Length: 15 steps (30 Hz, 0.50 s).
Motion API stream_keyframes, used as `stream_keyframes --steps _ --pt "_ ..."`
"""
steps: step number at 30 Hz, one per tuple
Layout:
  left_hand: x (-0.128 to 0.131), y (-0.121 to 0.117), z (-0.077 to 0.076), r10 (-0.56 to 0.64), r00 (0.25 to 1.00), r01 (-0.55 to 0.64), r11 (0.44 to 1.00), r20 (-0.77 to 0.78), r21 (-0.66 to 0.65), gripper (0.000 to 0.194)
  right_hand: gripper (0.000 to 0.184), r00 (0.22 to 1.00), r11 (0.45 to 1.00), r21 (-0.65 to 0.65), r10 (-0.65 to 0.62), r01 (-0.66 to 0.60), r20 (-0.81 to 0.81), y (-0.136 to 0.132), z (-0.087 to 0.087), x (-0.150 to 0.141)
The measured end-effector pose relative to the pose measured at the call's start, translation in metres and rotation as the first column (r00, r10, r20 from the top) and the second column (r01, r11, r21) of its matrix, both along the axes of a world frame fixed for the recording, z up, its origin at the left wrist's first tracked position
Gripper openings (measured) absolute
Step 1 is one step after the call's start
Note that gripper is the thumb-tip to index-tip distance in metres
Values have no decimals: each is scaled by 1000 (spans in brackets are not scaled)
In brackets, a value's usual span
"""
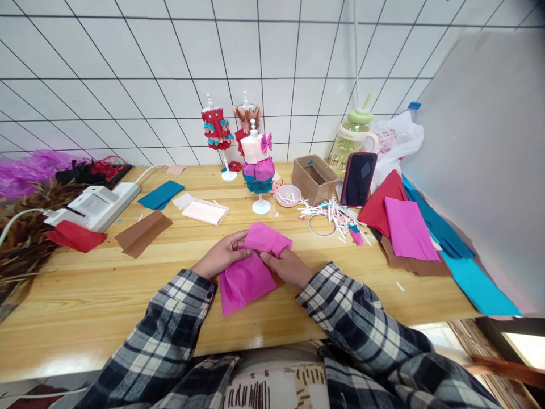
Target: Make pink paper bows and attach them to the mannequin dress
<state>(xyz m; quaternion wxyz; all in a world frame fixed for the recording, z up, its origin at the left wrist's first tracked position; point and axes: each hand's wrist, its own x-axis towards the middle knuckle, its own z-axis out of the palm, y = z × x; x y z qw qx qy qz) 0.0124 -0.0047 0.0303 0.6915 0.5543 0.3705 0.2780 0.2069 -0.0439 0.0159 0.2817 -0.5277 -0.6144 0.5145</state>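
A sheet of magenta crepe paper [247, 284] is pinched together across its middle between my two hands, just above the table. My left hand [222, 254] grips it from the left, thumb pressed on top. From the right, my right hand [289, 266] holds the same narrowed middle. The upper part of the paper fans out beyond my fingers, and the lower part hangs toward me. Straight ahead stands a small white dress form [254, 149] dressed in pale pink, magenta and teal paper, with a magenta bow at its top.
Behind are two more dressed forms, one in red [216, 128]. A cardboard box [315, 180], pink dish [288, 195], paper scraps [334, 216] and phone [359, 179] lie right of centre. Folded papers [411, 230] cover the right side. A power strip [97, 204] sits left.
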Motion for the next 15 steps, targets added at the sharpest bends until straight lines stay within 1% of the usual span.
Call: stream_keyframes --steps 6,15 --pt "1 0 0 -44 999 44 999 4 -11 59 39 999 994 100 37 -36 -4 0 -4 -2" --pt "1 0 -3 -39 999 39 999 20 -8 56 38 999 986 156 54 -54 1 0 -10 -3"
